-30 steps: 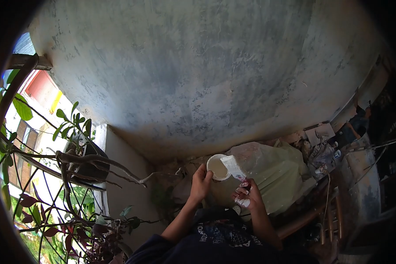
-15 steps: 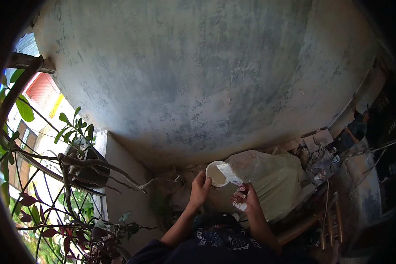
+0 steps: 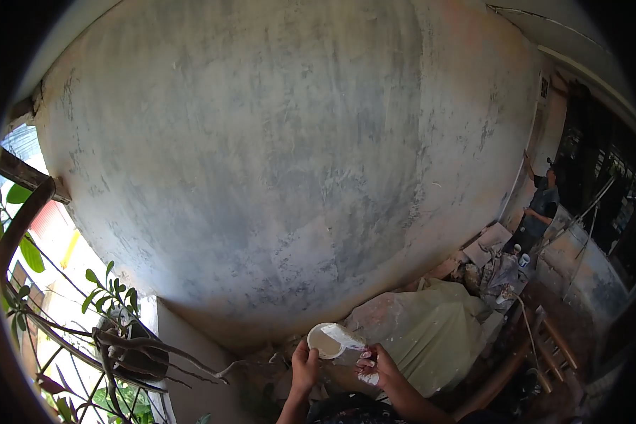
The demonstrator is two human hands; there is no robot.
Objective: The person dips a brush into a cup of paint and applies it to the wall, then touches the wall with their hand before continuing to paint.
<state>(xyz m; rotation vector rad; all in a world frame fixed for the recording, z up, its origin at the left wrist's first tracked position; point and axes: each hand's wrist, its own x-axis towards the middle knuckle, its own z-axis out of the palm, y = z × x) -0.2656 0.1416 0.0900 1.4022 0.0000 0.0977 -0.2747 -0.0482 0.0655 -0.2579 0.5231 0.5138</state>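
Observation:
My left hand [image 3: 304, 367] is closed on the side of a round white tub [image 3: 311, 343], which is tilted so its pale inside shows. In my right hand [image 3: 377, 367] is a flat, white-coated paintbrush [image 3: 345, 337], gripped near its handle end. The brush head lies over the tub's right rim. White smears cover the fingers and palm of my right hand. The tub's contents are hard to make out. Ahead rises a large wall [image 3: 261, 162] with patchy grey and whitish coating.
A pale greenish sheet [image 3: 431, 332] covers a heap along the wall's foot. At right are a wooden chair [image 3: 551, 346], some clutter [image 3: 502, 268] and a person [image 3: 542, 205] reaching up to the wall. A potted plant [image 3: 138, 353] with bare branches stands at left.
My view has tilted up and swung right, showing more wall and the other person. Both hands appear lower in the picture, still holding the tub and brush together.

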